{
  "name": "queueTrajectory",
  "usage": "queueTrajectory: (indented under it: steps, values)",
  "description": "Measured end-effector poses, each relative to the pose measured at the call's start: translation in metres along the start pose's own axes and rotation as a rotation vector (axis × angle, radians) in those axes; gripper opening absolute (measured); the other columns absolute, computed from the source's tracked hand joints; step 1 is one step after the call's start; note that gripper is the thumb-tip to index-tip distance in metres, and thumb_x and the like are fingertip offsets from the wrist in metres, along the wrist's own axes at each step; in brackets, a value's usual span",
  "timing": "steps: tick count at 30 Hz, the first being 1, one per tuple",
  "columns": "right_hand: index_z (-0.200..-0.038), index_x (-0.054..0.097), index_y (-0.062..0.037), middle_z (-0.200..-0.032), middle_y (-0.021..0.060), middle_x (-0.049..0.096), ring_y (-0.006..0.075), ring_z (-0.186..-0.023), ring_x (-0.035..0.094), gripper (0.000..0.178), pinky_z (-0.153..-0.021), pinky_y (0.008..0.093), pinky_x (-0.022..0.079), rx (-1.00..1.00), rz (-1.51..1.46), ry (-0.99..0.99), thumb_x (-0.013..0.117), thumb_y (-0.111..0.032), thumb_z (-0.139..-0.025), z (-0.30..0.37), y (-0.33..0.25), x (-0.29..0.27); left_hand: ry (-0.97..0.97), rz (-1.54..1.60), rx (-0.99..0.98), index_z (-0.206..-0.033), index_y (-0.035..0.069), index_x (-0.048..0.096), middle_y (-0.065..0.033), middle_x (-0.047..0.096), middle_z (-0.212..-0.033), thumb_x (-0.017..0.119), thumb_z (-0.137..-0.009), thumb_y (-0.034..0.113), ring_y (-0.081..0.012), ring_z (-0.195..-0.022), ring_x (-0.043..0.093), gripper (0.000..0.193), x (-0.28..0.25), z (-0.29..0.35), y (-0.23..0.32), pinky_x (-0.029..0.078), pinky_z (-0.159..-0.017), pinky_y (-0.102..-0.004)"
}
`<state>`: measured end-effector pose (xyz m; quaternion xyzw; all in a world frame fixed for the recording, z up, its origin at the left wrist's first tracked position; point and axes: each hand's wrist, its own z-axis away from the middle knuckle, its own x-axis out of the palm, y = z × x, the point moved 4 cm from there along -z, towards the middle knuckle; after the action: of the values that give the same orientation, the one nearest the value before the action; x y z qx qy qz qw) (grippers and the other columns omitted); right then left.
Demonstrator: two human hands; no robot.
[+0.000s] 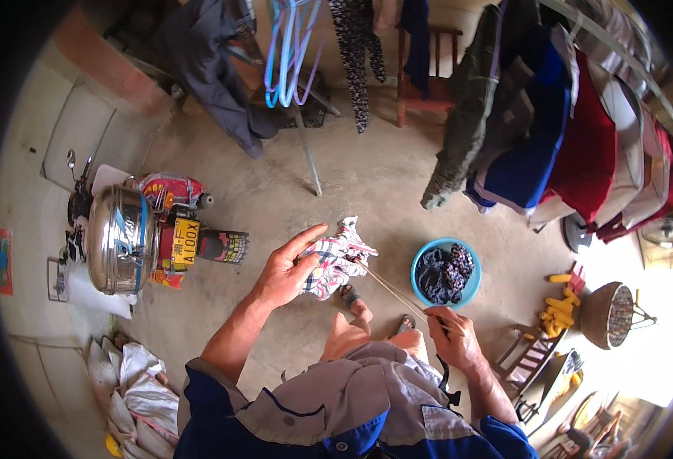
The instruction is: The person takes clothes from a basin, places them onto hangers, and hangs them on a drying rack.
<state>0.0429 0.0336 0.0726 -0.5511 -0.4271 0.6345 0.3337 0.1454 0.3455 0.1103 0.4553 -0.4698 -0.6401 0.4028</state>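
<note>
Dusty concrete floor spreads beneath me in the head view, with a parked motorbike off to my left, pastel hangers ahead, and a row of hung clothes curving round on my right. Between my two hands, nearer the left, is a checked cloth, white with red and dark lines, bunched and hanging above my sandalled feet. My left hand is right beside it, palm turned toward it, thumb and forefinger spread apart; whether the fingers hidden behind also grip some fabric, I cannot tell. My right hand is lower and well apart from the cloth, its fingers curled round a slim tan rod, though it might be a doubled cord. That rod runs forward and leftward from my fist, its far end meeting the cloth's right side, so its long axis bridges the gap on a slant. The cloth has no clear long axis, being crumpled, though one corner pokes up away from me. Just forward of my right fist, apart from the rod, a blue basin holds dark wet-looking laundry.
</note>
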Motion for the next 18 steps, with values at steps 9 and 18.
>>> queueTrajectory:
  steps: [9, 18]
  values:
    - [-0.106, 0.062, -0.0015, -0.084, 0.0251, 0.066, 0.0418, -0.079, 0.066, 0.018, -0.067, 0.0422, 0.054, 0.059, 0.146, 0.052, 0.062, -0.005, -0.088, 0.026, 0.023, 0.011, -0.293, -0.210, 0.081, -0.133, 0.001, 0.055, -0.0109, 0.066, -0.123, 0.055, -0.090, -0.003, -0.0131, -0.104, 0.063, 0.043, 0.075, 0.022, 0.046, 0.050, -0.088, -0.0269]
    - [-0.088, 0.063, -0.0028, -0.061, -0.0032, 0.052, 0.0063, -0.051, 0.047, 0.018, -0.046, 0.0244, 0.037, 0.244, -0.282, 0.252, 0.052, -0.015, -0.097, 0.009, 0.090, -0.015, -0.249, -0.390, 0.264, -0.131, 0.002, 0.056, -0.0153, 0.066, -0.122, 0.062, -0.087, -0.001, -0.0171, -0.102, 0.067, 0.044, 0.116, 0.053, 0.066, 0.055, -0.077, -0.0289]
